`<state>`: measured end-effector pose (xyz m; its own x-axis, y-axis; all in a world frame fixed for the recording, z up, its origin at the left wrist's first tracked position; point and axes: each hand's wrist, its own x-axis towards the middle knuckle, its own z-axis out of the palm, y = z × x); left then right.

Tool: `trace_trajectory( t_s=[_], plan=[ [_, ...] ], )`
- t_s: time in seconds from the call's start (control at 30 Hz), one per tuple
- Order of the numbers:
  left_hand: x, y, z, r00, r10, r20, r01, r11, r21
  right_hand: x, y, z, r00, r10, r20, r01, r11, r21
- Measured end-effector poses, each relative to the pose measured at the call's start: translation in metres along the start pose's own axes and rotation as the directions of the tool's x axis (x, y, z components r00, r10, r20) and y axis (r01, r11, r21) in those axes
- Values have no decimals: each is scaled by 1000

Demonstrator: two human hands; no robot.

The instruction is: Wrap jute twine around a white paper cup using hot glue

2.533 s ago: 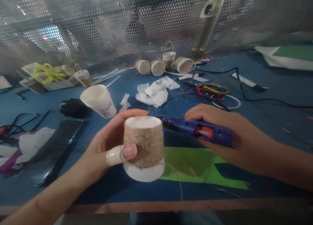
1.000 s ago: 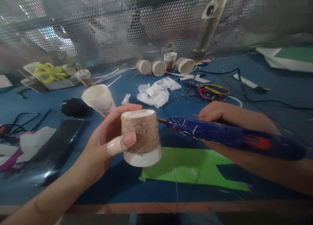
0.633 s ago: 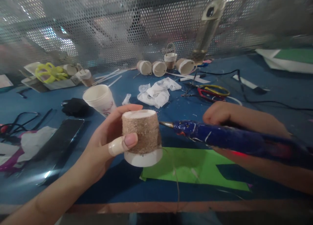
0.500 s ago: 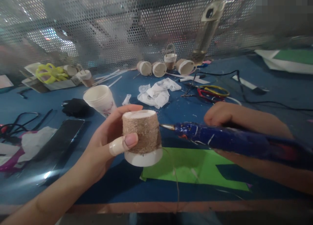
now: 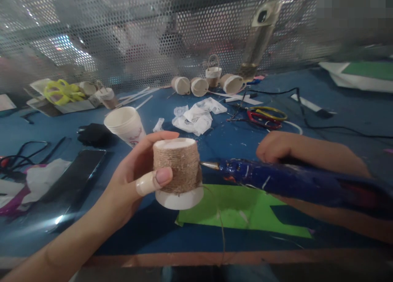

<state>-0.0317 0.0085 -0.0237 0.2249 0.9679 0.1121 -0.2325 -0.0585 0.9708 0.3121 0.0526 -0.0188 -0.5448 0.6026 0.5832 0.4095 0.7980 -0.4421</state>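
My left hand (image 5: 130, 181), a bandage round its thumb, grips an upside-down paper cup (image 5: 186, 167) wound with brown twine. A white band shows at the cup's lower rim. From its right side a loose end of twine (image 5: 221, 224) hangs down past the table edge. My right hand (image 5: 273, 149) is closed on a blue glue gun (image 5: 260, 175), which hides part of the fingers. The gun lies level, its metal nozzle pointing left at the twine on the cup's right side, touching or very close.
Under the cup lies a green sheet (image 5: 224, 212). Stacked paper cups (image 5: 124, 124) and a phone (image 5: 76, 175) are at left, crumpled white paper (image 5: 196, 116) and scissors (image 5: 267, 114) beyond. Several twine-wrapped cups (image 5: 199, 86) stand or lie by the perforated screen (image 5: 190, 40). A black cable (image 5: 337, 130) crosses at right.
The glue gun's nozzle has shifted slightly down along the cup's right side. My left hand and the cup have stayed almost still.
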Motion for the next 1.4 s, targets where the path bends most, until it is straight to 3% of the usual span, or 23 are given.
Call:
trace_trajectory(
  t_s=[0.23, 0.37, 0.43, 0.53, 0.73, 0.87, 1.0, 1.17, 1.23, 1.3, 1.4],
  plan=[
    [0, 2, 0, 1000, -13, 8, 13, 1000, 5, -1, 2, 0, 997, -49, -60, 48, 999, -15],
    [0, 1, 0, 1000, -26, 10, 26, 1000, 10, 2, -1, -3, 998, 18, 58, -18, 1000, 1],
    [0, 1, 0, 1000, -17, 18, 17, 1000, 8, 2, 2, 0, 999, -30, -27, 30, 999, 15],
    [0, 1, 0, 999, -18, 27, 18, 1000, 15, 1, 5, 2, 996, -82, -42, 83, 996, 17],
    [2, 1, 0, 999, -20, 26, 19, 999, 40, 1, -2, 1, 1000, 5, 15, -5, 1000, -14],
    [2, 2, 0, 999, -17, 29, 16, 999, 30, 1, 5, 2, 994, -102, -31, 103, 994, 40],
    [1, 2, -1, 999, -17, 37, 16, 1000, 26, -1, 10, -2, 996, -86, -7, 86, 995, 51],
    [2, 2, 0, 999, -28, 37, 27, 999, 18, -2, -5, -6, 994, -13, 108, 12, 1000, 11],
    [3, 2, 0, 999, -27, 35, 27, 1000, 15, -3, -13, -4, 998, 56, 15, -56, 998, -19],
    [3, 2, 1, 999, -24, 36, 24, 1000, 9, -4, -18, -1, 999, 43, -21, -43, 999, -12],
    [3, 2, 1, 999, -27, 30, 27, 1000, 9, -4, -19, 0, 1000, 6, 4, -6, 1000, -14]
  ],
)
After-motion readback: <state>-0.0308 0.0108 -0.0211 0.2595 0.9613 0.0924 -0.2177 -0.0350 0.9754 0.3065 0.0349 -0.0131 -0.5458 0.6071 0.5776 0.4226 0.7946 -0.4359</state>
